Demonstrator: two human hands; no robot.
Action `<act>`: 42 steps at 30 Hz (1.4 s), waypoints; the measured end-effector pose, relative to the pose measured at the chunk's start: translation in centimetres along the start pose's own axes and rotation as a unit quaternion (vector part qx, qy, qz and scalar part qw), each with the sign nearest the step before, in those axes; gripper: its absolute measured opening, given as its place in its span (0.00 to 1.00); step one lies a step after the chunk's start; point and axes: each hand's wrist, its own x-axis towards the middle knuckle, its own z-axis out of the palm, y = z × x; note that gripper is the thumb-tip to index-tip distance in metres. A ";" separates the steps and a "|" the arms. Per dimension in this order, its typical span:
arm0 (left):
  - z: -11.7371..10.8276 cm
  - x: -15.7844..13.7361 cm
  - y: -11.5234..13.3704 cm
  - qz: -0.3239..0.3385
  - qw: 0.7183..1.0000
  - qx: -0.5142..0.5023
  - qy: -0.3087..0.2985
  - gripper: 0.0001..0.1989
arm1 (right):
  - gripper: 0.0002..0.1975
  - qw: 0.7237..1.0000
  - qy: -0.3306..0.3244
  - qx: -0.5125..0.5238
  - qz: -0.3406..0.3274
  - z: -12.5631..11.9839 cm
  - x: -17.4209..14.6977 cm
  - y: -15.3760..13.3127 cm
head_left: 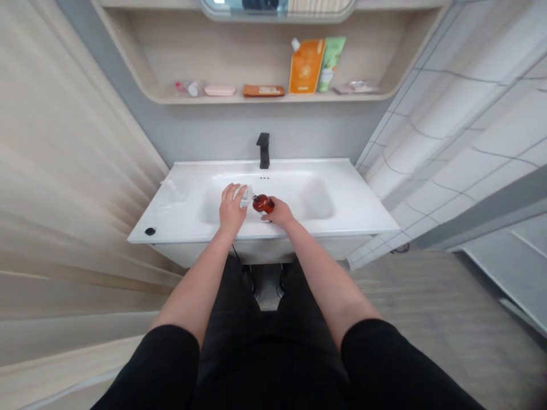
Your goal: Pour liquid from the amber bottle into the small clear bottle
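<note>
Over the white sink basin (pixel 318 196), my right hand (pixel 280 212) is closed around a reddish-brown bottle (pixel 262 203). The bottle is tipped, its neck pointing left. My left hand (pixel 232 210) grips a small clear cup (pixel 247 196) close to the bottle's mouth. Whether the two touch, or whether liquid is flowing, is too small to make out. Near the left front corner of the countertop lies a small black cap (pixel 150 231). On the left part of the counter there is a clear, see-through item (pixel 173 191), hard to identify.
A black faucet (pixel 264 151) stands behind the basin. The shelf (pixel 205 100) above holds an orange pouch (pixel 306 66), a green tube (pixel 331 64), a pink case (pixel 219 90) and an orange-brown packet (pixel 264 91). Curtains (pixel 64 142) hang at left; a tiled wall (pixel 461 142) is at right.
</note>
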 end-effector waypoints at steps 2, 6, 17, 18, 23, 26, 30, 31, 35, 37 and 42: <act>0.0 0.0 0.0 0.000 1.000 0.002 0.001 0.31 | 0.38 1.000 -0.002 -0.001 -0.001 0.0 0.0 0.0; 0.0 0.0 0.0 0.005 1.000 0.005 -0.001 0.31 | 0.39 1.000 -0.003 -0.003 0.004 0.1 0.1 0.3; 0.1 -0.1 -0.1 0.012 1.000 0.014 0.006 0.31 | 0.39 1.000 -0.003 0.002 -0.001 0.3 0.2 0.5; 0.1 -0.1 -0.1 0.010 1.000 0.012 0.006 0.31 | 0.38 1.000 -0.001 0.003 -0.002 0.2 0.2 0.4; 0.1 -0.2 0.0 0.015 1.000 -0.002 0.010 0.29 | 0.39 1.000 -0.004 -0.005 -0.003 0.1 0.2 0.3; 0.1 -0.2 0.0 0.013 1.000 -0.003 0.010 0.29 | 0.39 1.000 -0.003 -0.009 -0.003 0.1 0.1 0.2; 0.0 -0.3 0.0 0.015 1.000 0.003 0.008 0.30 | 0.39 1.000 -0.004 -0.011 -0.001 0.0 0.1 0.2; 0.0 -0.3 0.0 0.018 1.000 0.003 0.008 0.30 | 0.40 1.000 -0.003 -0.012 -0.001 0.1 0.1 0.2; 0.0 -0.3 -0.1 0.020 1.000 0.001 0.004 0.30 | 0.40 1.000 -0.002 -0.006 0.000 0.1 0.1 0.3; 0.0 -0.3 -0.1 0.015 1.000 0.004 0.006 0.29 | 0.40 1.000 -0.003 -0.002 0.002 0.1 0.1 0.3; 0.0 -0.3 -0.1 0.017 1.000 0.006 0.001 0.28 | 0.39 1.000 -0.002 -0.003 -0.004 0.2 0.2 0.4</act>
